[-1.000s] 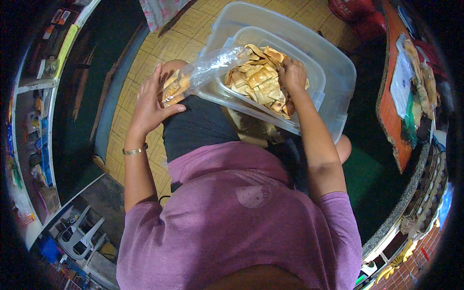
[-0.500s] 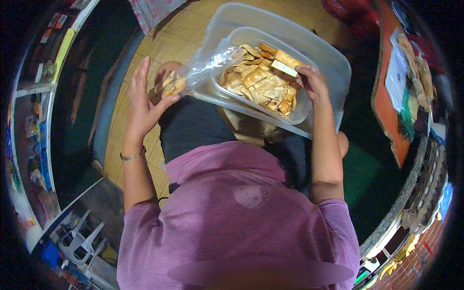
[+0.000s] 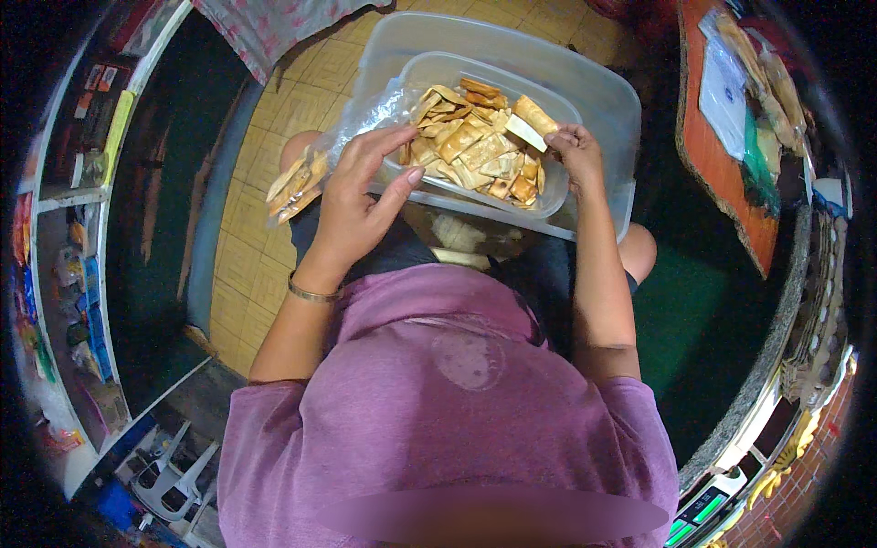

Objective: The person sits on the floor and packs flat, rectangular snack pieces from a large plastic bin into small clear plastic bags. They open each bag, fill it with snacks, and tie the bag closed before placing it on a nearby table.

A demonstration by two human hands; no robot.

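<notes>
R hand [image 3: 575, 157] pinches a golden-brown, pale-edged rectangular baked pc. [image 3: 537, 114] over clear plastic tub [image 3: 523, 84]; its long axis slants up-left from R fingertips. L hand [image 3: 354, 199], fingers spread, nearer clear plastic bag [image 3: 303, 181]; can't tell if touching.

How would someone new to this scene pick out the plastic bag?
Find the big clear tub near the top. At its left side, by the left hand, the plastic bag slants down-left, with golden pieces in its lower end. Unlike the stiff tub, it is crinkled and shiny.
</notes>
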